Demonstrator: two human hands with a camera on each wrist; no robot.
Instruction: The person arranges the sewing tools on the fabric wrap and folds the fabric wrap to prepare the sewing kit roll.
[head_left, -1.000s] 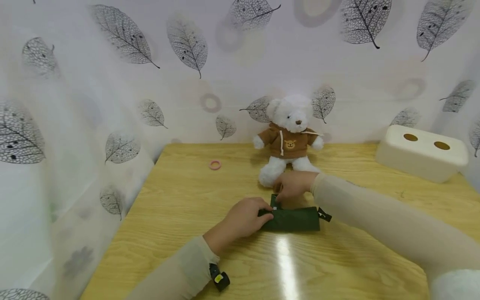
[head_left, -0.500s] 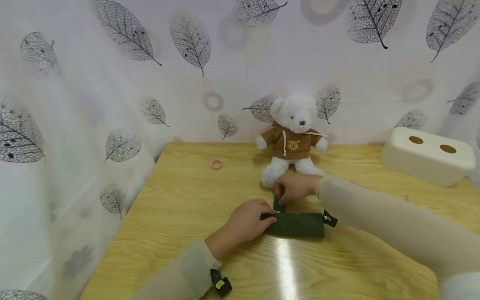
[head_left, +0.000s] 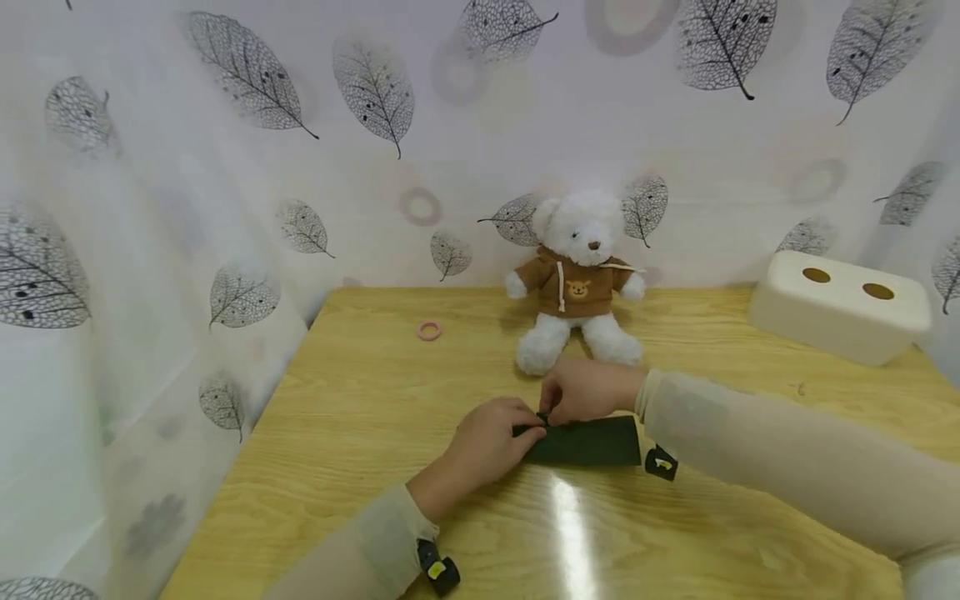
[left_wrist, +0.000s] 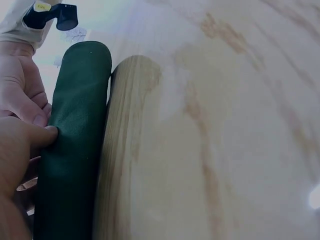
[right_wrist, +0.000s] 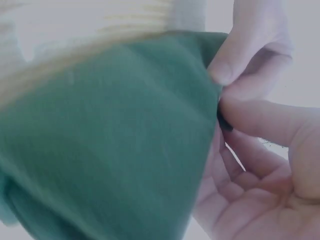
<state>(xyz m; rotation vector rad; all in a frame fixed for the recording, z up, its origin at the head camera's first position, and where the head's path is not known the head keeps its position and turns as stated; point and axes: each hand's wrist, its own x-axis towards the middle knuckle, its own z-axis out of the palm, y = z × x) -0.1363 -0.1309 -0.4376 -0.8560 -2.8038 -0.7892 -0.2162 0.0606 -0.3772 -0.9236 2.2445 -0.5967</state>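
A long dark green pouch (head_left: 588,443) with a smooth, leather-like surface lies in front of the teddy bear. My left hand (head_left: 491,437) grips its left part, thumb on the near side. Over the far edge, my right hand (head_left: 590,390) pinches a narrow green strap (head_left: 543,417), mostly hidden by fingers. In the left wrist view the pouch (left_wrist: 80,115) has a rounded end, and both hands meet at one long edge. The right wrist view shows the pouch (right_wrist: 115,135) close up, with a dark strap tip (right_wrist: 225,123) under my right thumb.
A white teddy bear (head_left: 577,287) in a brown hoodie sits behind the hands. To its left lies a pink ring (head_left: 429,331). A cream box (head_left: 840,312) with two round holes stands at the back right of the wooden table (head_left: 360,392). Leaf-printed curtain hangs behind.
My right hand has come nearer, bringing the strap from standing out beyond the far edge down against the pouch. My left hand keeps its hold in nearly the same place.
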